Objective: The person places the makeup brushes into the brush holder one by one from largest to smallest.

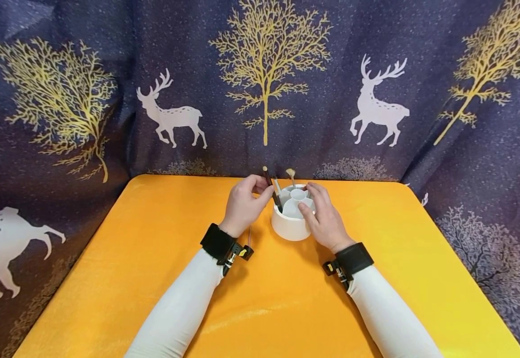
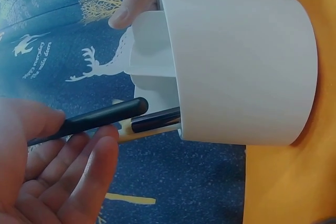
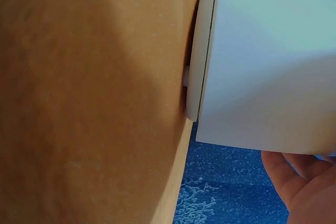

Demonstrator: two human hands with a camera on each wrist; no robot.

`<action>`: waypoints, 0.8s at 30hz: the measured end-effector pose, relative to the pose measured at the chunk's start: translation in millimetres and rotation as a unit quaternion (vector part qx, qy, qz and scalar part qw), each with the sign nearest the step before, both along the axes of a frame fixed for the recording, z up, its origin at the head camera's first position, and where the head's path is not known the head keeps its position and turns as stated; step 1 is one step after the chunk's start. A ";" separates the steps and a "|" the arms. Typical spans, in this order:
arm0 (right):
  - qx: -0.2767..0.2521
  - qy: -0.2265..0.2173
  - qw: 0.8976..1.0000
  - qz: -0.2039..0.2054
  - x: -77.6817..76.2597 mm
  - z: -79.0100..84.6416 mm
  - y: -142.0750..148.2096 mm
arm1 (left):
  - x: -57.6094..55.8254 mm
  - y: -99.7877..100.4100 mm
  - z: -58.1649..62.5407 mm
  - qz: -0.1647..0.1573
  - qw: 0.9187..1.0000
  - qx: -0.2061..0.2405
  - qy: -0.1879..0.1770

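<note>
My left hand [image 1: 245,205] pinches a slim dark-handled brush [image 2: 105,117] between thumb and fingers at the left side of a round white holder [image 1: 288,228]. The handle's rounded black end points toward the holder's opening in the left wrist view; the head view shows a pale tip at its top. Divided compartments surround a central round cup inside the holder. My right hand [image 1: 325,221] grips the holder's right side, its thumb over the rim. In the right wrist view, fingers [image 3: 283,174] touch the white wall, partly cut off by the frame.
A pale fan-shaped brush [image 1: 291,174] stands in the holder, and another dark handle [image 2: 156,119] leans there beside a light one. The holder stands on an orange-yellow table [image 1: 170,298], near its far edge. Behind hangs a dark blue curtain [image 1: 313,124] printed with deer and trees.
</note>
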State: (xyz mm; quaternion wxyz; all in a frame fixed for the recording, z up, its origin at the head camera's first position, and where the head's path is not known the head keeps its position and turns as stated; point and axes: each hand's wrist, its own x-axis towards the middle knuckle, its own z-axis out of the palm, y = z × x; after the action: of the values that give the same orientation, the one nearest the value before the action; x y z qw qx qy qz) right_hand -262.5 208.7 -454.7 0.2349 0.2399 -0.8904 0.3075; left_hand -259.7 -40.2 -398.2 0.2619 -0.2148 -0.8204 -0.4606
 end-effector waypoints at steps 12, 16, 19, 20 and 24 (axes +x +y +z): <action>-0.001 -0.002 1.000 0.000 1.8 1.0 -0.5 | 2.7 3.3 -0.1 -0.008 1.000 -0.019 -0.016; -0.001 -0.002 1.000 -0.001 2.3 1.0 -0.6 | 3.3 4.0 -1.2 -0.005 0.999 -0.028 -0.021; 0.000 -0.004 1.000 -0.002 2.8 1.2 -0.5 | 3.7 4.8 -2.4 -0.001 0.999 -0.034 -0.029; 0.000 -0.005 1.000 -0.003 3.0 1.3 -0.6 | 3.7 5.1 -2.7 0.001 0.999 -0.036 -0.032; -0.001 -0.004 1.000 0.000 3.3 1.6 -0.7 | 3.6 5.9 -3.5 0.007 0.998 -0.043 -0.041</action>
State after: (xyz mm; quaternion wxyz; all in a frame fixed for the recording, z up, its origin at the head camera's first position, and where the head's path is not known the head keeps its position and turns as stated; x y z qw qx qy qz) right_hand -259.3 208.0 -453.1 0.2313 0.2384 -0.8909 0.3099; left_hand -256.1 -34.3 -401.7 0.2214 -0.2009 -0.8512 -0.4313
